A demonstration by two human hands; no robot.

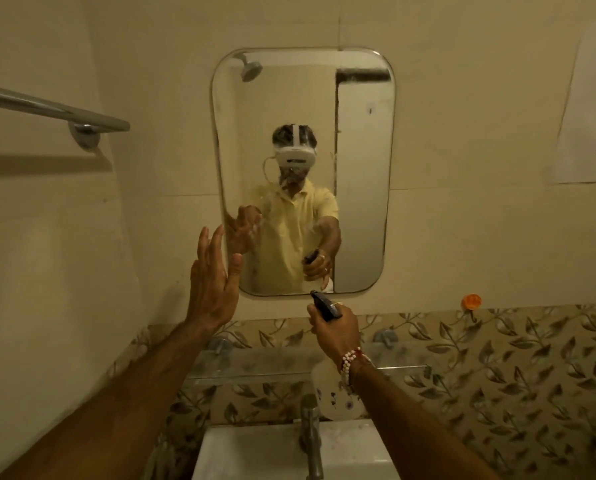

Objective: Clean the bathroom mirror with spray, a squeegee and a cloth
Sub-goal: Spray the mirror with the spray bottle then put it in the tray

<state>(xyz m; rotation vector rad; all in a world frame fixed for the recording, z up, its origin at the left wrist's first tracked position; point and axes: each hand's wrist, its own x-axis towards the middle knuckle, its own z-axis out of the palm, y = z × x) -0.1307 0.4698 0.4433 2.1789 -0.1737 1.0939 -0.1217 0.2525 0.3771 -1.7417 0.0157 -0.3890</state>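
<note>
Below the mirror (358, 202) sit a glossy white basin (255, 452) and a chrome tap (310, 431). Under the mirror's bottom edge, the right hand (334, 329) clamps round a spray bottle (325, 305) by its black trigger head. At the mirror's lower-left corner the left hand (211, 289) is raised flat, fingers straight. The rounded-rectangle glass shows wet speckles at its middle.

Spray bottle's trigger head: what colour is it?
The trigger head is black; head view, in the right hand.

Dim, warm yellowish light, seemingly from overhead. The chrome towel rail (54, 110) casts a soft shadow on the cream wall (29, 220). Wide-angle bending curves the edges; fine detail is soft throughout.
</note>
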